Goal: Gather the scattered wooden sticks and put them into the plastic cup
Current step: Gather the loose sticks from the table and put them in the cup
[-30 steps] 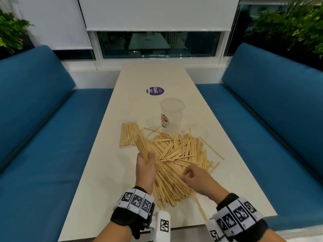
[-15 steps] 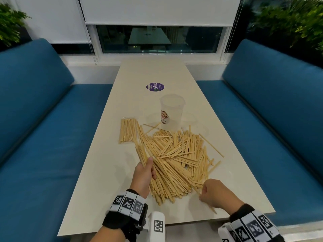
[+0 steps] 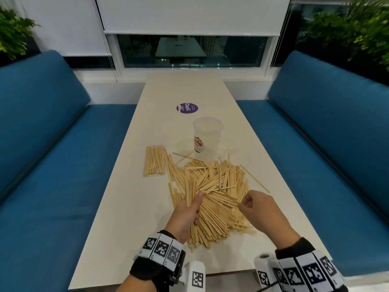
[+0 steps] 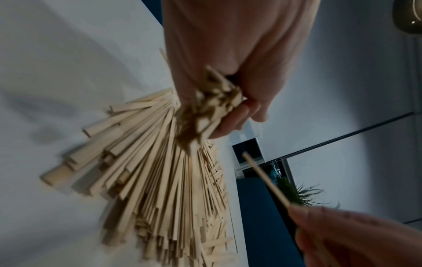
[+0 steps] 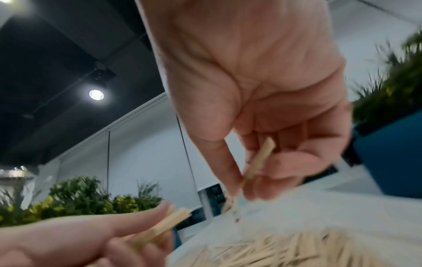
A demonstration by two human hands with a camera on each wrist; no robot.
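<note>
A big heap of pale wooden sticks [image 3: 219, 192] lies on the beige table [image 3: 130, 207] in front of me. My left hand [image 3: 190, 209] grips a bundle of sticks [image 3: 190, 188] that points away from me over the heap's left side; the bundle's cut ends [image 4: 210, 110] show in the left wrist view. My right hand [image 3: 250, 205] hovers over the heap's right side and pinches a thin stick [image 5: 260, 160] between thumb and fingers. The clear plastic cup [image 3: 207, 135] stands upright and empty beyond the heap.
A sealed packet of sticks [image 3: 154, 161] lies left of the heap. A purple round sticker [image 3: 187, 108] sits farther up the table. Blue benches [image 3: 52, 165] run along both sides. Single long sticks [image 3: 254, 178] lie at the heap's right edge.
My right hand came back from the table's near right corner up to the heap, now pinching a stick. My left hand has turned its bundle more upright and nearer the middle.
</note>
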